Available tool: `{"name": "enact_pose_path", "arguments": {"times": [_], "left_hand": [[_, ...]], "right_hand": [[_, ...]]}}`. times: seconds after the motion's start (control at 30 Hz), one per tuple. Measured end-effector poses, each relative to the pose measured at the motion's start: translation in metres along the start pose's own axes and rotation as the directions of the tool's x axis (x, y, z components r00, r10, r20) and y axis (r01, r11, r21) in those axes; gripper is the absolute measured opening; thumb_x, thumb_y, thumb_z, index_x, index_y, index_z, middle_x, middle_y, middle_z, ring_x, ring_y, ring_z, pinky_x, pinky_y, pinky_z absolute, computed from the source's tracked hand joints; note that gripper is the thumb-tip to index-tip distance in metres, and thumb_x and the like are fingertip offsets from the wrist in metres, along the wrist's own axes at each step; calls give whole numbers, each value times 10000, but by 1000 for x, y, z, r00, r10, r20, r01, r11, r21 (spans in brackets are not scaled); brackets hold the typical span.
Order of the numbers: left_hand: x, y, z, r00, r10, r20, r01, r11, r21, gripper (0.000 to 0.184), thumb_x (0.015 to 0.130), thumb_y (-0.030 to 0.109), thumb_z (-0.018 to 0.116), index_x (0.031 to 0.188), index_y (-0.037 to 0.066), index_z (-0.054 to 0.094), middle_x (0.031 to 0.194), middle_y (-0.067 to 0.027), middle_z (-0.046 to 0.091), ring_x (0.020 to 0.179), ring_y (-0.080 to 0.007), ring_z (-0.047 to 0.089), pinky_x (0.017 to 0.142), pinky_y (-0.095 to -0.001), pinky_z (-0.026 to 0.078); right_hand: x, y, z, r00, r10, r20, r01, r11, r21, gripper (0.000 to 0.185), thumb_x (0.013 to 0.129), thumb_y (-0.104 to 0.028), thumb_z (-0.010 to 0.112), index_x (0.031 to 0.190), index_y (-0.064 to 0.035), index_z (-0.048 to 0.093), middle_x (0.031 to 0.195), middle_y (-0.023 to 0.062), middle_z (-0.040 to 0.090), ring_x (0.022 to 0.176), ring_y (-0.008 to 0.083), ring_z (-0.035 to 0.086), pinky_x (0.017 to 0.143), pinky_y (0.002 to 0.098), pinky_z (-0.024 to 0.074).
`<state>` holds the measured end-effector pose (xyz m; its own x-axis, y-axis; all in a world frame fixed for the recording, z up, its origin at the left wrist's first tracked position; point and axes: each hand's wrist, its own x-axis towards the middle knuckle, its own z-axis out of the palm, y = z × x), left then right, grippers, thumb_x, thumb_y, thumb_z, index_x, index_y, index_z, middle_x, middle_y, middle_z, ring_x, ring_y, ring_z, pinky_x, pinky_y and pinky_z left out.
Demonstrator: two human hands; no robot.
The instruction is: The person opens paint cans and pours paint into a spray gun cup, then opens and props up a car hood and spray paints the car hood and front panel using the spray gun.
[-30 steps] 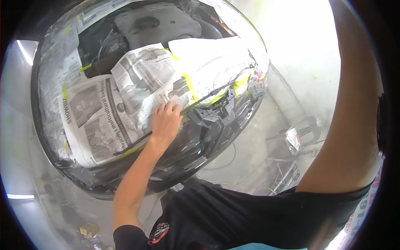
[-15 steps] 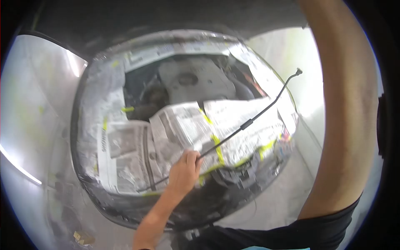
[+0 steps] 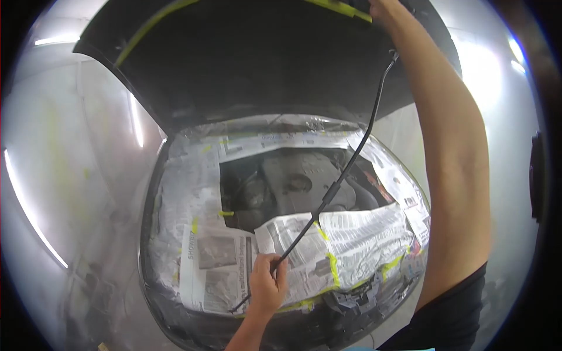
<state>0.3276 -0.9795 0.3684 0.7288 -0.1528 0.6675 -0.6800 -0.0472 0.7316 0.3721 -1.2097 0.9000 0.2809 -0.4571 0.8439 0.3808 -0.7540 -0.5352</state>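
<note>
My left hand (image 3: 268, 285) is closed around a thin black hood prop rod (image 3: 331, 193), near its lower end. The rod slants up to the right across the engine bay. Its bent upper tip is close below the raised car hood (image 3: 263, 70), beside my right forearm; whether they touch I cannot tell. Overhead, my right hand (image 3: 384, 8) is at the underside of the hood, holding it near yellow-green tape (image 3: 339, 8). The top of the frame cuts off part of that hand, and its fingers are mostly hidden.
Newspaper sheets (image 3: 369, 243) fixed with yellow tape cover the front and sides of the engine bay. An engine cover (image 3: 310, 169) shows through the opening. The dark front end (image 3: 234, 330) lies below, with pale walls (image 3: 58, 146) and tube lights around.
My view has tilted upward, showing more of the hood and my right hand. The rod now stands steeper, its tip nearer the hood, still in my left hand.
</note>
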Motion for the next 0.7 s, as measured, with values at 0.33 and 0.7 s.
{"name": "enact_pose_path", "arguments": {"times": [0.33, 0.7], "left_hand": [[4, -9, -8, 985, -9, -173, -6, 996, -89, 138, 945, 79, 694, 994, 3, 589, 774, -56, 581, 631, -107, 529, 574, -266, 429], [13, -20, -36, 968, -77, -239, 46, 990, -133, 118, 1031, 82, 581, 1081, -11, 530, 856, -9, 558, 716, -45, 503, 635, -212, 412]], "right_hand": [[14, -8, 7, 998, 57, 18, -59, 995, 84, 859, 806, -497, 847, 1315, 133, 560, 1364, 286, 591, 1312, 419, 543, 1067, 596, 441], [30, -3, 18, 994, 59, -88, -50, 993, 103, 861, 794, -483, 863, 1294, 148, 560, 1347, 301, 591, 1312, 420, 540, 1048, 609, 449]]}}
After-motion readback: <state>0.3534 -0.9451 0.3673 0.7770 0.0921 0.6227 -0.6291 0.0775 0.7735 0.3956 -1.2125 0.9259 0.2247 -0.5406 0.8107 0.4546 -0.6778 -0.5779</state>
